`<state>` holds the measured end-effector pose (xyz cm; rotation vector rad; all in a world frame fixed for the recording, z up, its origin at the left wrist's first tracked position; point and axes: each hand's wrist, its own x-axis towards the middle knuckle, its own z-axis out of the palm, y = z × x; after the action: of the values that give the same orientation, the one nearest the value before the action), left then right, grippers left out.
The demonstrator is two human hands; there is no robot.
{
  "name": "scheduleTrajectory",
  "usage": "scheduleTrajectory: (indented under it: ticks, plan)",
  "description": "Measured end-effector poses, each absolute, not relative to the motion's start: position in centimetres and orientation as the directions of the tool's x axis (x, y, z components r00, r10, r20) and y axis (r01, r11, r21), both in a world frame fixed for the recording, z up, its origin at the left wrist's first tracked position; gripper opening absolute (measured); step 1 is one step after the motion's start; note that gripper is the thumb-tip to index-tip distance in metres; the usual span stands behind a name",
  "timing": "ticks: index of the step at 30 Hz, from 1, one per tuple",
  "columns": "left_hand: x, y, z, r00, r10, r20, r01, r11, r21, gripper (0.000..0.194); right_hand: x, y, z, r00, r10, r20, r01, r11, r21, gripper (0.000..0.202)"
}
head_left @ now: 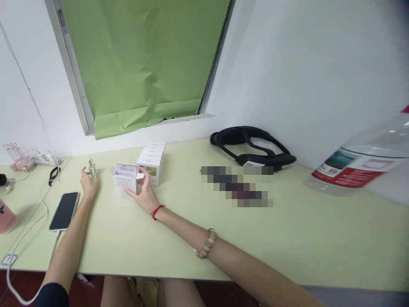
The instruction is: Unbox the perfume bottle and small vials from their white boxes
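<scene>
My left hand is closed around a small clear glass bottle, which looks like a perfume bottle, just above the table. With my right hand I grip a white carton by its right side, thumb in front. Its top flaps stand up, so the carton is open, and a pale lilac inside shows; how deep it is cannot be seen. Right behind it stands a row of several similar white boxes, the front one with a green picture on its face.
A phone on a white cable lies left of my left forearm. A pink cup and a power strip are at far left. A black headset and a large plastic bottle stand to the right. A blurred patch covers something mid-table.
</scene>
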<state>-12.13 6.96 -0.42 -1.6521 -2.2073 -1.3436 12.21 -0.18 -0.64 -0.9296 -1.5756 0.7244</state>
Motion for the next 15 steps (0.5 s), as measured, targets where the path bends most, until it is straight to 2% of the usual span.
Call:
scheduleTrajectory:
  ticks: [6,8,12,15]
  plan:
    - [-11.5,6.6,-0.3,-0.358,0.738,0.571,0.869,0.039,0.494,0.059,12.2,0.1,-0.8,-0.071,0.861,0.504,0.119,0.509,-0.852,0.094]
    - [-11.0,6.4,-0.3,-0.297,0.754,0.586,0.904,0.025,0.426,0.058,12.2,0.3,-1.0,-0.077,0.859,0.507,0.109,0.513,-0.852,0.094]
    - [-10.1,6.0,-0.5,-0.187,0.827,0.53,0.958,0.033,0.285,0.042,12.1,0.4,-1.0,-0.094,0.85,0.518,0.128,0.526,-0.841,0.087]
    - [-10.1,5.9,-0.7,-0.213,0.843,0.495,0.955,0.071,0.289,0.044,12.1,0.3,-0.9,-0.111,0.85,0.515,0.143,0.526,-0.838,0.083]
